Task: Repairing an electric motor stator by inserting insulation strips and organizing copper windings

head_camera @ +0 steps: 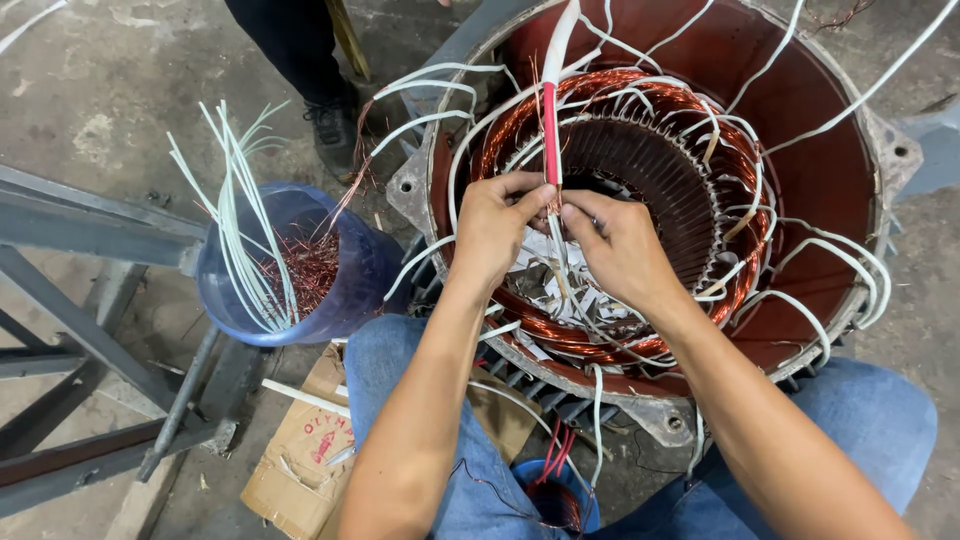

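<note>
- The left hand [492, 222] and the right hand [617, 243] met over the middle of the big motor stator [830, 180], which stood open-faced between the person's knees.
- Both sets of fingers were pinched narrow on the red-and-white sleeved lead [551, 110], at the spot where its lower end met the windings; the left thumb and forefinger closed on it just below the red part, the right fingertips touching it from the other side.
- The lead rose straight up from the hands, past the copper coils [600, 95], and out over the stator's rim.
- It looked light and bendable, the sleeve smooth enough to slip under a loose pinch; a hold low down, near the joint, seemed the surest place.
- The fine copper strands under the sleeve looked easy to kink or snap, so they called for a gentle grip.
- The stator itself looked heavy and stiff, not a thing to shift by hand.
- White sleeves [850, 270] looped loosely around the coils.
- To the left stood a blue bucket [355, 270] holding copper scrap and pale strips, beside a grey steel frame [90, 225].
- Torn cardboard [300, 450] lay on the floor near the left knee.
- Another person's dark shoe [330, 135] showed behind the bucket.
</note>
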